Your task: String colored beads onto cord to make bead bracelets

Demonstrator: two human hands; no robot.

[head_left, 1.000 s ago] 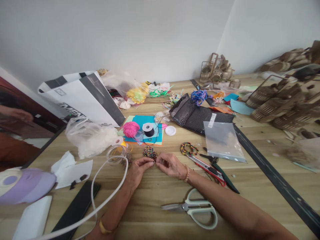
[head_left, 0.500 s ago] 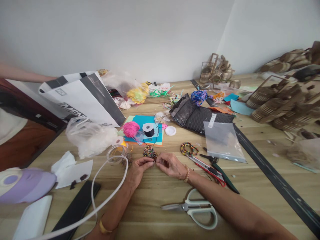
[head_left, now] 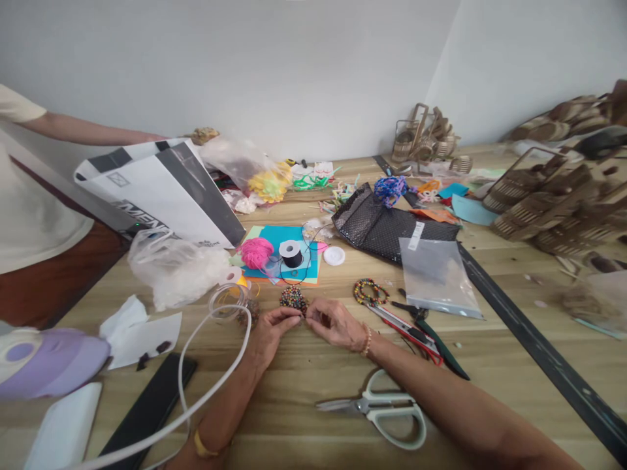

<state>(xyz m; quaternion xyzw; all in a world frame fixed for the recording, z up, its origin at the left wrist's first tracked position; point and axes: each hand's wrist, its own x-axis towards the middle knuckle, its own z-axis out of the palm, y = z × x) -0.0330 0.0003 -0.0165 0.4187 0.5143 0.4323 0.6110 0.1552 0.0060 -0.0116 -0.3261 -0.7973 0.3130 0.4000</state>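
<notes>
My left hand point(head_left: 270, 333) and my right hand point(head_left: 335, 323) meet at the middle of the wooden table point(head_left: 304, 418), fingers pinched together on a small pile of multicoloured beads point(head_left: 292, 298). A thin black cord runs from there back to a black thread spool point(head_left: 290, 252) on blue paper point(head_left: 279, 238). A finished bead bracelet point(head_left: 369, 291) lies just right of my right hand. White-handled scissors point(head_left: 379, 408) lie below my right forearm.
A pink yarn ball point(head_left: 256, 252), a black mesh pouch point(head_left: 386, 225), a clear zip bag point(head_left: 435, 277), a red utility knife point(head_left: 406, 328) and a white shopping bag point(head_left: 161, 189) surround the work spot. Another person's arm point(head_left: 93, 132) reaches in at the far left. Woven baskets point(head_left: 548, 202) crowd the right.
My hands stay in place on the beads. At the left, another person has moved closer, and an arm in a cream sleeve now reaches over the shopping bag.
</notes>
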